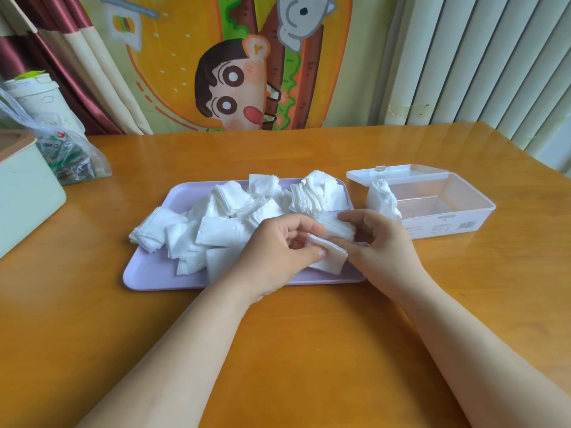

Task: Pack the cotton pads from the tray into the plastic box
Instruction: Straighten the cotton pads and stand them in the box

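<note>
Head view: wooden table (pixel 278 350), both forearms reach in from the near edge. Lilac tray (pixel 145 273) sits mid-table, heaped with white cotton pads (pixel 222 233) in loose, leaning stacks across most of its surface. Clear plastic box (pixel 448 223) stands just beside the tray's right end, its lid (pixel 398 173) hinged back and lying flat behind it. A few packed pads (pixel 381 197) stand on edge at the box's left end; the remainder of the box floor is bare. Left hand (pixel 278 248) hovers over the tray's near right corner, thumb and fingertips pinching one single pad (pixel 332 257) by its left edge. Right hand (pixel 380 245) is just beside it, fingers curled, gripping a small stack (pixel 340 228) of pads between forefinger and thumb; the stack is slightly blurred. The two hands nearly touch. At far left: a mint-green container (pixel 27 193), a clear bag (pixel 71 156) of green packets, a white cup (pixel 37 100). Behind the table hang a cartoon curtain (pixel 234 72) and pale vertical blinds (pixel 479 63).
</note>
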The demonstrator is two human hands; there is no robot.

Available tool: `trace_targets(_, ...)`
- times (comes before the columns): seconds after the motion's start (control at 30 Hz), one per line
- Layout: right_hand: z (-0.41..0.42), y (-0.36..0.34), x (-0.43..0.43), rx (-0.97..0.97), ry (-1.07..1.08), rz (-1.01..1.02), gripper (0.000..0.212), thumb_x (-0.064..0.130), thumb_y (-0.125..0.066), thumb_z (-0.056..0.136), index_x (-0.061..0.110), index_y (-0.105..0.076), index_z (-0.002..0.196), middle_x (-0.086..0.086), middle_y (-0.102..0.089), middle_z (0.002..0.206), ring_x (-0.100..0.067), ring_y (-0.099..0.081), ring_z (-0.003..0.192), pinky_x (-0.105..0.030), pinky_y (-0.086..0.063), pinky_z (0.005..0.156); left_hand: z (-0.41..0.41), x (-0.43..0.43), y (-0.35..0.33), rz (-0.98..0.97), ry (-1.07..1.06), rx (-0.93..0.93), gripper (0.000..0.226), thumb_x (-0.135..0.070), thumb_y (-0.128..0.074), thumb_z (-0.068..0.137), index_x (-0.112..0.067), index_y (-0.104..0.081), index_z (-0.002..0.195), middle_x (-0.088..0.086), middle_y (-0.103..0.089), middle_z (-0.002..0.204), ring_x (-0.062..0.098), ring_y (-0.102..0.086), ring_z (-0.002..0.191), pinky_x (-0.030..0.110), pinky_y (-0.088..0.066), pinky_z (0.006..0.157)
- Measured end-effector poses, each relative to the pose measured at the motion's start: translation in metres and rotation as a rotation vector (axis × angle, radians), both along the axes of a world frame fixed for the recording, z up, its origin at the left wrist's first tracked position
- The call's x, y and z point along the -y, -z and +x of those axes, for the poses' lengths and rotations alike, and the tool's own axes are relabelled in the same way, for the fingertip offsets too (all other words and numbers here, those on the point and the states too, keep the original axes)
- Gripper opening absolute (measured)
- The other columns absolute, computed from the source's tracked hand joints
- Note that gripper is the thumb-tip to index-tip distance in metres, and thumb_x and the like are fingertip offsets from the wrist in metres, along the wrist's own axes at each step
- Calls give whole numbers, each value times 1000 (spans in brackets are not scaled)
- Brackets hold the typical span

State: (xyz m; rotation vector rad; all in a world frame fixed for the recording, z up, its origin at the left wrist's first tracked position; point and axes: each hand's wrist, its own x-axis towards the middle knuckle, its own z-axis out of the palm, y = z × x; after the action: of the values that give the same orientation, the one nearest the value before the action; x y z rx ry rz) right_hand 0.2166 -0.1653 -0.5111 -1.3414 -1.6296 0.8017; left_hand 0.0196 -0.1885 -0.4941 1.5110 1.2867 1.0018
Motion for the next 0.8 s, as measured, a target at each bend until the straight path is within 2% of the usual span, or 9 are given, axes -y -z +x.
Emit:
trace_targets(0.13,5,-3,2,56,-116,-16,40,13,-75,90,27,-72,128,18,-75,109,3,-68,105,-11,-46,88,1,-5,3,9,-74,26,21,-2,-85,82,-17,-75,93,17,-76,94,21,-68,79,46,-61,87)
trace_targets(0.27,6,-5,3,73,-126,8,41,18,-77,91,29,-71,129,19,-74,116,6,-67,110,-10,-48,91,3,-6,7,19,-101,15,15,-7,-84,84,-18,-74,89,13,-78,91,29,-76,87,46,-63,88)
trace_targets(0.33,6,-5,2,93,-126,26,40,16,-77,91,30,-71,128,20,-74,116,6,-66,110,-6,-47,89,2,-7,8,32,-107,23,13,-9,-83,86,-18,-74,89,12,-77,91,21,-73,81,42,-62,86)
trace_targets(0.43,7,-5,2,114,-130,21,41,11,-74,92,32,-72,126,20,-75,112,4,-67,108,-7,-47,88,2,-8,9,43,-117,20,12,-10,-83,86,-18,-74,88,10,-76,89,11,-68,75,36,-61,81)
trace_targets(0.6,6,-5,3,92,-130,7,40,17,-74,92,27,-71,131,19,-75,108,5,-68,105,-6,-47,86,5,-8,11,57,-113,16,14,-10,-85,85,-20,-76,85,8,-76,85,12,-68,75,38,-61,80)
trace_targets(0.7,5,-5,4,97,-135,7,40,15,-72,93,25,-71,131,16,-76,111,3,-68,107,-13,-49,91,5,-8,12,64,-117,-10,13,-12,-84,86,-21,-75,85,6,-76,83,14,-69,75,40,-61,81)
trace_targets(0.8,6,-10,6,18,-201,-64,47,19,-72,85,24,-69,132,12,-76,110,1,-68,106,-13,-47,90,5,-9,13,80,-139,-24,14,-13,-83,86,-22,-72,84,3,-74,81,12,-67,74,41,-61,78)
